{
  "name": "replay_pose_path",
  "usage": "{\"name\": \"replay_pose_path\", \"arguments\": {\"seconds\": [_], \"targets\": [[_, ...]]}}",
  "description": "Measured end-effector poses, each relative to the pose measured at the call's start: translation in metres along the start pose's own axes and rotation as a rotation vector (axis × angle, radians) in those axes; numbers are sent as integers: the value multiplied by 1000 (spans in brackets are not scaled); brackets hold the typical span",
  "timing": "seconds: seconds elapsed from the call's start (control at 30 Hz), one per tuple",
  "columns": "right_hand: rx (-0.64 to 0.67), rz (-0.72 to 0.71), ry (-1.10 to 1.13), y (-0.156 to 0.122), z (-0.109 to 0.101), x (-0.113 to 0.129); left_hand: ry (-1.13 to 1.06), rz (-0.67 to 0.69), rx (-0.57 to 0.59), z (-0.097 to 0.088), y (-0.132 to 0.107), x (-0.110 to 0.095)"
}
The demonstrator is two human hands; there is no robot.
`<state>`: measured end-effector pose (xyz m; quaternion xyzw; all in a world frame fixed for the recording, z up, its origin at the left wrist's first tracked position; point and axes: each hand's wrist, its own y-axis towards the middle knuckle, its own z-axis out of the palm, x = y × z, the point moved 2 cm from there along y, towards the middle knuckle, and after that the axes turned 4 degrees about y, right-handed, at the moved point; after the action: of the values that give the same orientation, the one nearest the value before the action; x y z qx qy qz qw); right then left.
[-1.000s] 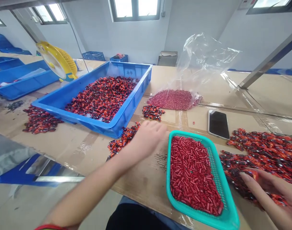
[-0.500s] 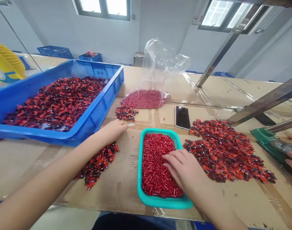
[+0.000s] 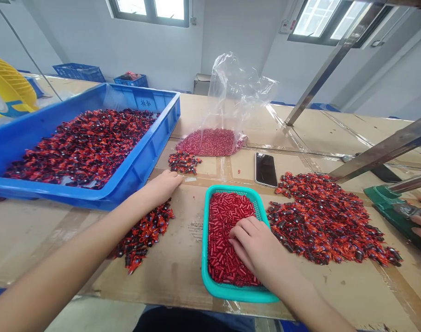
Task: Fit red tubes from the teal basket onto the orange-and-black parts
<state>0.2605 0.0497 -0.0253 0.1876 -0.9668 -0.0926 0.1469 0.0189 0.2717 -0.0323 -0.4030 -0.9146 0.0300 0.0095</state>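
One teal basket of red tubes sat before me. My right hand dug in, fingers bunched, tips buried, grasp unclear. My left hand lay flat, fingers together, beside one of three loose heaps. One blue crate was cut off at the left.

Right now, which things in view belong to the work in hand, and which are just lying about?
In hand: right hand in the red tubes of the teal basket; left hand resting by the small pile of red-black parts; large pile beside the basket.
Lying about: phone; plastic bag; yellow fan; blue crate of parts, untouched.
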Motion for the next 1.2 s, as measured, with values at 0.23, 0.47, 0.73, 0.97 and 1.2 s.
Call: {"name": "replay_pose_path", "arguments": {"seconds": [0.23,0.47,0.73,0.97,1.2], "targets": [[-76,61,169,-3,-3,-1,-242,15,-265,-25,-21,-30],[-180,59,357,-7,-5,-6,-650,93,-588,-39,-73,-98],[-300,88,642,-14,-36,22,-1084,149,-768,-35,-107,-150],[-282,-46,777,-9,-57,59,-959,204,-789,-44,-120,-167],[-275,-143,639,-6,-54,61,-741,305,-770,-54,-130,-167]]}}
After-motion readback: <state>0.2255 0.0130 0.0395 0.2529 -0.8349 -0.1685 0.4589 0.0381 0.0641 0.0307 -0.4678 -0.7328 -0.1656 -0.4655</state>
